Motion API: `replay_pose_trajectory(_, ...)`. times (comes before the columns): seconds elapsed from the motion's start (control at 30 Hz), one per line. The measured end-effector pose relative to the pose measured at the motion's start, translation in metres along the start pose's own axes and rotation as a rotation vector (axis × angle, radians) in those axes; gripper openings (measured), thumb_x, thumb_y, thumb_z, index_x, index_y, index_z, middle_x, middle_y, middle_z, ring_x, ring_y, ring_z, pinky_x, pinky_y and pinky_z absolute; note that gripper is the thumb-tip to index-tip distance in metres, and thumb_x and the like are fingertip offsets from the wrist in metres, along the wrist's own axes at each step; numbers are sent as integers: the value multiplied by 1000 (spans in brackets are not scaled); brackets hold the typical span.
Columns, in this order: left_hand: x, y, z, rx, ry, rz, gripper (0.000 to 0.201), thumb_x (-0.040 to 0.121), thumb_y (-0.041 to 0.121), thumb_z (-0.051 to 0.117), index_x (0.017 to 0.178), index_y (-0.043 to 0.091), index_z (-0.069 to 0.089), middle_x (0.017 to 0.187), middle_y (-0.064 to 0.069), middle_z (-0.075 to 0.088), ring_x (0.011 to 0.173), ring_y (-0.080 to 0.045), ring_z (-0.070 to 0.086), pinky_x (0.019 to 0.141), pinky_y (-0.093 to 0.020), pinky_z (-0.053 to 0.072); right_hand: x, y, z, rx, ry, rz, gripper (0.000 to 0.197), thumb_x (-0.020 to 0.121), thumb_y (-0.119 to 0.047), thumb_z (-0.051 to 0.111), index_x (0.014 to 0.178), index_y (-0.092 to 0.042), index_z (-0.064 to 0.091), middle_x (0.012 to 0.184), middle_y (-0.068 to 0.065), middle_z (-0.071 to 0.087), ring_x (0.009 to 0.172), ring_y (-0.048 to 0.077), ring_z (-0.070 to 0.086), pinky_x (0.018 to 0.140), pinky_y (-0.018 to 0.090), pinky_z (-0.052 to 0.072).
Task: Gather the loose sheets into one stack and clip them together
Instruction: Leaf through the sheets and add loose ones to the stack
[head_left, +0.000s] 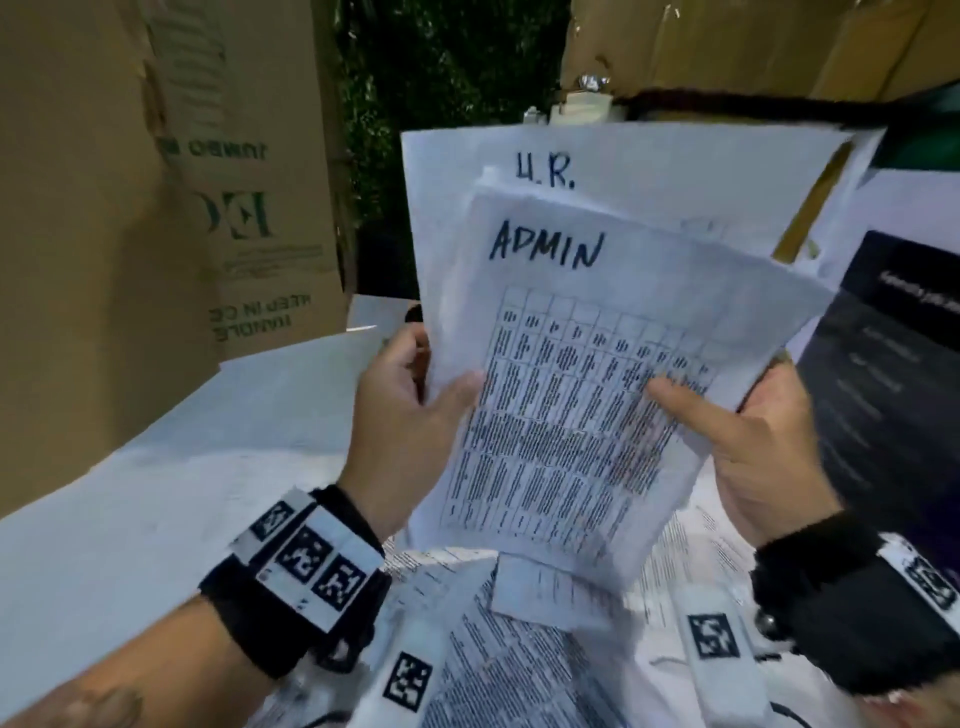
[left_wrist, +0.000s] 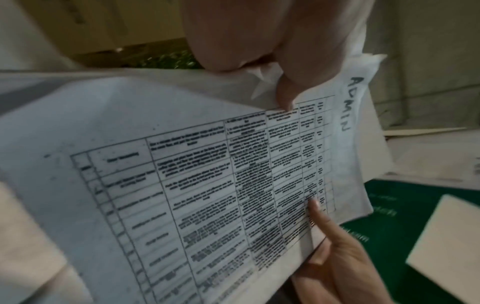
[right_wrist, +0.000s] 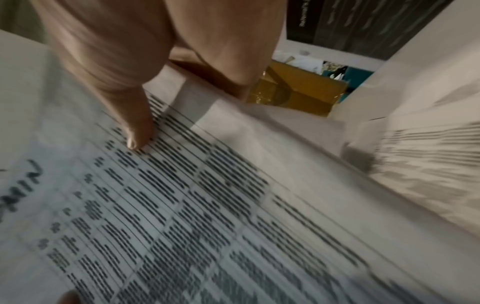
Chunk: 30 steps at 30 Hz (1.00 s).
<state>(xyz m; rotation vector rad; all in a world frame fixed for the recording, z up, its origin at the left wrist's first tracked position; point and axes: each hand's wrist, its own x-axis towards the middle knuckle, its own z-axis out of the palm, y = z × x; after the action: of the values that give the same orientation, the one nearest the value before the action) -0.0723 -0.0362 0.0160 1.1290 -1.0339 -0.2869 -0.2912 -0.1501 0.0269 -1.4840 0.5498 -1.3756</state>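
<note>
I hold a bundle of white sheets up above the table. The front sheet (head_left: 566, 415) carries a printed table and the handwritten word ADMIN; a sheet marked H.R. (head_left: 613, 166) stands behind it. My left hand (head_left: 415, 410) pinches the bundle's left edge, thumb on the front, fingers behind. My right hand (head_left: 737, 441) grips the right edge the same way. The left wrist view shows the ADMIN sheet (left_wrist: 207, 185) with the left thumb on its edge and the right hand's thumb (left_wrist: 319, 218) on it. The ADMIN sheet (right_wrist: 182, 205) fills the right wrist view. No clip shows.
More printed sheets (head_left: 519, 665) lie loose on the white table (head_left: 156, 493) below my hands. Cardboard boxes (head_left: 156, 208) stand at the left and back. A dark printed box (head_left: 893, 374) sits at the right. Green and white items (left_wrist: 415, 226) lie under the bundle.
</note>
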Motion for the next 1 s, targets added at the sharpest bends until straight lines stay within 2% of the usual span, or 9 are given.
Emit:
replay_pose_trajectory(0.13,-9,-17,3,37,0,-65,27,87,14,70,111,24,62,102,5,74,86,-2,71,74,-20,56,-15,21,-8,-129,-14,60,33,66,-22,79,98,-21,68,93,-6,79,94,15,73,80,29,57)
replay_pose_trajectory(0.23,5,-8,-2,-4,34,-43,25,88,19,67,111,27,61,108,4,74,100,-13,71,86,-33,57,-15,21,-5,-110,-69,83,37,66,-22,79,102,-20,71,100,-2,79,97,18,74,84,32,58)
replay_pose_trajectory(0.33,15,12,-3,35,5,18,29,83,31,64,112,27,64,110,8,74,103,-12,71,89,-34,58,-10,18,1,-140,-105,90,41,64,-31,82,102,-21,73,102,2,79,97,19,74,87,38,57)
replay_pose_trajectory(0.43,20,20,-6,56,-6,85,38,85,30,70,116,9,64,108,-2,75,100,-19,73,86,-39,61,-8,12,9,-127,-138,56,35,65,-29,80,98,-23,74,98,-5,80,94,12,75,80,24,58)
replay_pose_trajectory(0.53,15,12,-13,-121,-79,-42,43,85,22,70,125,9,59,115,-7,75,104,-24,72,86,-40,60,-7,6,10,-74,-135,55,31,65,-27,77,95,-25,74,95,-7,80,90,8,74,73,19,58)
replay_pose_trajectory(0.67,-10,-12,-18,20,-204,-284,39,76,36,69,112,21,68,103,7,78,99,-14,73,90,-34,53,-15,20,6,-167,-189,184,43,63,-38,78,102,-21,71,96,-6,79,95,10,73,90,30,55)
replay_pose_trajectory(0.77,-19,-23,-16,93,-215,-333,50,75,45,68,100,2,69,82,-19,67,79,-26,64,75,-38,49,-19,35,9,-251,-134,269,63,60,-49,78,109,-13,64,100,-1,76,100,18,71,88,27,53)
replay_pose_trajectory(0.87,-13,-6,-7,80,-147,-238,33,85,32,67,97,2,70,90,-35,67,80,-41,67,74,-41,52,-12,23,10,-270,-69,186,64,62,-54,79,109,-12,67,99,-2,76,97,16,71,83,24,56)
replay_pose_trajectory(1.0,-10,11,4,69,-148,-166,26,85,26,69,90,0,70,90,-36,65,75,-32,66,68,-39,53,-8,0,3,-211,-38,130,29,76,-32,77,100,-17,72,103,5,78,97,19,73,87,34,59)
